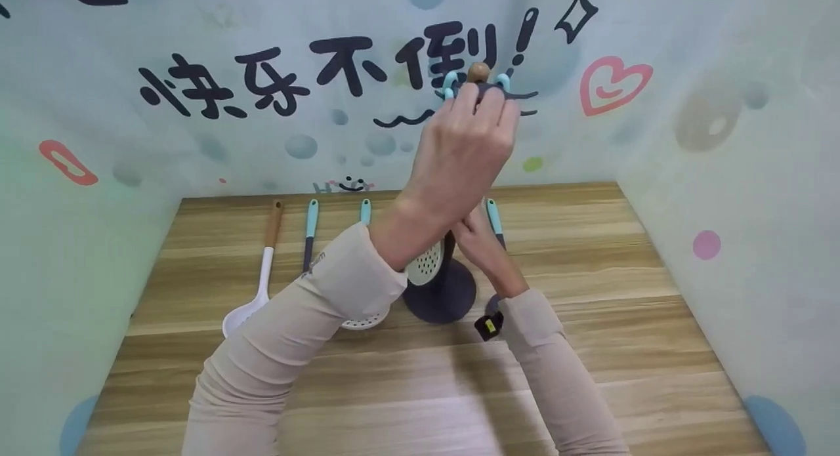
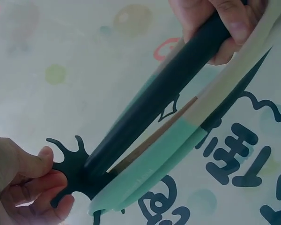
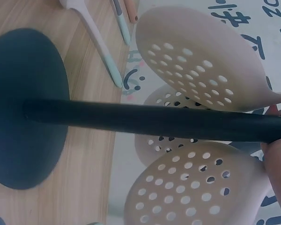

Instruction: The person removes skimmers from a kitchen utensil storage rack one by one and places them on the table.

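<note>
A dark utensil stand with a round base (image 1: 453,298) and a straight pole (image 3: 154,119) is in both hands. My left hand (image 1: 466,138) is at its top, and in the left wrist view the fingers pinch the dark hook crown (image 2: 77,176). Lower down, my right hand (image 1: 482,246) grips the pole. Utensils with turquoise handle ends (image 2: 145,171) hang from the hooks. In the right wrist view, perforated skimmer heads (image 3: 196,61) hang around the pole. Whether the base touches the table cannot be told.
On the wooden table (image 1: 630,351) lie a white spoon-like utensil (image 1: 266,272) with a brown handle and several turquoise-handled utensils (image 1: 312,220). A white perforated head (image 1: 364,323) shows below the left sleeve. A small black object (image 1: 489,325) is beside the right sleeve. Printed cloth walls (image 1: 722,180) surround the table.
</note>
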A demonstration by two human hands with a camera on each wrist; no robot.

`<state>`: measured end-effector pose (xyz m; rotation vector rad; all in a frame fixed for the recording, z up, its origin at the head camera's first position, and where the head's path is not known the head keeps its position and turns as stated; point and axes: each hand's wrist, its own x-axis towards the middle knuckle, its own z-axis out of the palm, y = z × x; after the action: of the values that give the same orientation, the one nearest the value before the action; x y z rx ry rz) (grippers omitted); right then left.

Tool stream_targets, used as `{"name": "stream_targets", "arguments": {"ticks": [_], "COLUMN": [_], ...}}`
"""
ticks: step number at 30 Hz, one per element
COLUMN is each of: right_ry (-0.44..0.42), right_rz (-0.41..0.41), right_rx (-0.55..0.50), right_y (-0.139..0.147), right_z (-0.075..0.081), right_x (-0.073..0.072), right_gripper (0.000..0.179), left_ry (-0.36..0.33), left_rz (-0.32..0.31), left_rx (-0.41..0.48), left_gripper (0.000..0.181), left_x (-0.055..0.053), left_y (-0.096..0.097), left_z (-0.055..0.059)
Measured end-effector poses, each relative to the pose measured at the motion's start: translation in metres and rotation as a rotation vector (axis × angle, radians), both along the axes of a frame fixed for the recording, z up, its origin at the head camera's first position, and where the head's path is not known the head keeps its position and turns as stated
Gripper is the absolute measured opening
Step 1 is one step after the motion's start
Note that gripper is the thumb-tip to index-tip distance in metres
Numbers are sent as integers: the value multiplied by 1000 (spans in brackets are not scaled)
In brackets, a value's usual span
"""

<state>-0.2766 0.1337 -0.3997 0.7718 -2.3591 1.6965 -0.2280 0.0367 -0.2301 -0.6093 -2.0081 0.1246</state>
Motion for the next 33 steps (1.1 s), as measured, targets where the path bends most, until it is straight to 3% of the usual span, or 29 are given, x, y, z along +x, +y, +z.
{"name": "stream_targets", "arguments": {"ticks": [7, 12, 14, 15, 17, 21, 23, 25, 27, 30, 33], "right_ry": [-79, -47, -4, 11, 27, -7, -18, -15, -13, -10, -5], "right_rz": [20, 44, 60, 73, 92, 104, 96, 87, 85, 78, 82], "right_rx": [27, 14, -2, -14, -40, -90, -104, -110, -122, -126, -123], "right_y": [-2, -3, -3, -3, -3, -5, -7, -8, -10, -11, -12], "right_z": [1, 0, -1, -1, -1, 1, 6, 12, 18, 22, 23], "right_x": [3, 2, 0, 0, -1, 0, 4, 9, 13, 18, 18], "right_gripper": [32, 33, 36, 37, 36, 29, 23, 18, 15, 11, 12], "left_ry": [3, -1, -26, -65, -159, -278, -299, -395, -549, -755, -850], "left_rz": [-14, -12, -51, -92, -233, -580, -663, -662, -624, -548, -505], "left_rx": [-9, -14, 10, 31, 133, 484, 675, 831, 944, 997, 988], "left_gripper": [45, 44, 42, 38, 32, 27, 26, 29, 38, 54, 58], "left_x": [7, 9, 8, 9, 9, 6, 2, -3, -7, -13, -17], "left_y": [-9, -11, -13, -15, -21, -37, -45, -51, -56, -59, -59], "left_z": [-2, -1, 0, 0, 1, -5, -13, -22, -33, -52, -71]}}
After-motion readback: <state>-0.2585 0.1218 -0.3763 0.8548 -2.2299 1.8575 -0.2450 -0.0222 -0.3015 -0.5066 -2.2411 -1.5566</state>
